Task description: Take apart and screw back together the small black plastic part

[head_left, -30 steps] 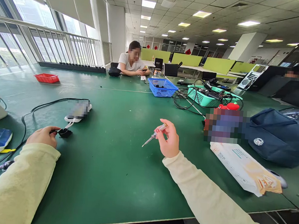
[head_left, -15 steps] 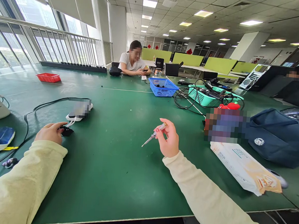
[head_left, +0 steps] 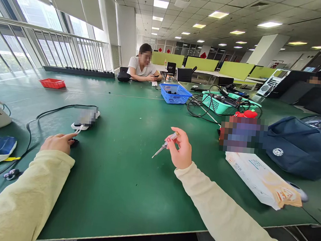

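Observation:
On the left of the green table (head_left: pixel 110 176), my left hand (head_left: pixel 56 142) rests over a small black object (head_left: pixel 75 142), mostly hidden by the fingers. A fingertip lies by the white cable (head_left: pixel 78 129) that runs to a white device with a blurred top (head_left: pixel 85 119). Whether the hand grips the black object cannot be made out. Right of the middle, my right hand (head_left: pixel 181 148) holds a thin screwdriver (head_left: pixel 163 147) by its clear handle, above the table. Its metal tip points down and to the left.
Farther back are a red tray (head_left: pixel 52 83), a blue basket (head_left: pixel 175 95) and a green basket (head_left: pixel 220 104) with black cables. A white packet (head_left: pixel 257 174) and a dark blue bag (head_left: pixel 301 148) lie at the right. Across the table sits a person (head_left: pixel 143 64) with a phone.
My left hand has shifted slightly right and covers more of the black object, its index finger now stretched further toward the white cable. My right hand and the screwdriver have hardly moved.

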A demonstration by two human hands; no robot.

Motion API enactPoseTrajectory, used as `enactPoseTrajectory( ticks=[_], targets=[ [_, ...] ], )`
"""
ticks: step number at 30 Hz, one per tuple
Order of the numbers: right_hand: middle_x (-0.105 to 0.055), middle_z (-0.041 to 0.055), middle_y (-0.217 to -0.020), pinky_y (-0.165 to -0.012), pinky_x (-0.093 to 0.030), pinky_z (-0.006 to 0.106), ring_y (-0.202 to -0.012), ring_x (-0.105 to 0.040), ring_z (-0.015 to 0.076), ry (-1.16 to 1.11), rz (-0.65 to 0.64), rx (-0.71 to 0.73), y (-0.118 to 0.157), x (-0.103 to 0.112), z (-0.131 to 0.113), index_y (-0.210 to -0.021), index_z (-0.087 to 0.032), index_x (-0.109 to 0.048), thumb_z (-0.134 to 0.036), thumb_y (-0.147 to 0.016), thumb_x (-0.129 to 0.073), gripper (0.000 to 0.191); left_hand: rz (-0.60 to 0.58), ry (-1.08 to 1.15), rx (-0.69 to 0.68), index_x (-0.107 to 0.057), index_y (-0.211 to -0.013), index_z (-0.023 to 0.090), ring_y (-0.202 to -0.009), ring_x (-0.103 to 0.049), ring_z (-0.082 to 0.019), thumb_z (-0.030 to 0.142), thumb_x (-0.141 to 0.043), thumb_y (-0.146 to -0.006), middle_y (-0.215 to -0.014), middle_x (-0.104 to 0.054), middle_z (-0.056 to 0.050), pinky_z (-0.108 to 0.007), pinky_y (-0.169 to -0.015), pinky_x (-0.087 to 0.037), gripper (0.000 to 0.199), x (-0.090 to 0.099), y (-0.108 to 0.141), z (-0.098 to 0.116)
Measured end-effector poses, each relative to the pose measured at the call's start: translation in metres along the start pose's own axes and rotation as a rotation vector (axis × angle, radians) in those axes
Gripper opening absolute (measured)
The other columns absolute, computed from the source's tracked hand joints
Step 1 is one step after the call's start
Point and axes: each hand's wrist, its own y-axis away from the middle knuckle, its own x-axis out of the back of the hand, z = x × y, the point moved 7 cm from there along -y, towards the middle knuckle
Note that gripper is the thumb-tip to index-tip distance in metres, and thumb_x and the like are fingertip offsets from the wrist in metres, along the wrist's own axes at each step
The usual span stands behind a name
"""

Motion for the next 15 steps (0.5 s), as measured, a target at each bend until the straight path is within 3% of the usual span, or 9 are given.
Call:
enactPoseTrajectory(
  ticks=[3,6,9,12,15],
  targets=[
    [-0.068,0.0016,-0.082,-0.062,-0.056,0.031,-0.066,-0.065,0.0144,0.001,0.003,0.003,0.0,0.0,-0.001,-0.119,-0.023,-0.052,-0.027,-0.09,-0.054,0.029,0.0,-0.067,0.167,-0.056,-0.133,0.026,-0.107,-0.057,-0.031,0.042,-0.042,-0.089,-0.111,-0.07,-0.009,-0.043,-0.09,-0.046,0.048,0.014,0.006,-0.005],
    [-0.068,0.0015,-0.082,-0.063,-0.056,0.032,-0.066,-0.065,0.0145,-0.002,0.004,0.007,0.0,0.0,-0.001,-0.119,-0.023,-0.052,-0.027,-0.091,-0.054,0.029,0.025,-0.097,0.326,-0.053,-0.134,0.021,-0.121,-0.051,-0.039,0.05,-0.035,-0.089,-0.13,-0.061,-0.016,-0.046,-0.091,-0.045,0.056,0.027,0.015,-0.014],
    [-0.068,0.0015,-0.082,-0.063,-0.056,0.032,-0.066,-0.065,0.0147,-0.003,0.001,0.004,0.0,0.0,-0.001,-0.119,-0.023,-0.052,-0.028,-0.091,-0.054,0.029,-0.095,-0.159,0.422,-0.049,-0.136,0.011,-0.124,-0.048,-0.043,0.063,-0.041,-0.082,-0.134,-0.053,-0.027,-0.047,-0.091,-0.044,0.075,0.018,0.017,-0.03],
    [-0.068,0.0015,-0.082,-0.062,-0.056,0.031,-0.066,-0.065,0.0147,-0.003,-0.005,-0.004,0.0,-0.001,0.0,-0.119,-0.023,-0.052,-0.028,-0.091,-0.055,0.029,-0.244,-0.181,0.436,-0.045,-0.139,0.012,-0.117,-0.055,-0.043,0.061,-0.045,-0.079,-0.126,-0.06,-0.028,-0.045,-0.082,-0.048,0.077,-0.005,0.014,-0.05],
    [-0.068,0.0015,-0.082,-0.061,-0.055,0.031,-0.066,-0.065,0.0148,-0.001,-0.008,-0.004,0.0,0.0,0.0,-0.119,-0.024,-0.052,-0.029,-0.091,-0.055,0.029,-0.161,-0.184,0.298,-0.045,-0.139,0.013,-0.103,-0.063,-0.04,0.048,-0.04,-0.084,-0.109,-0.069,-0.024,-0.044,-0.075,-0.05,0.064,-0.011,0.006,-0.06]
  ],
)
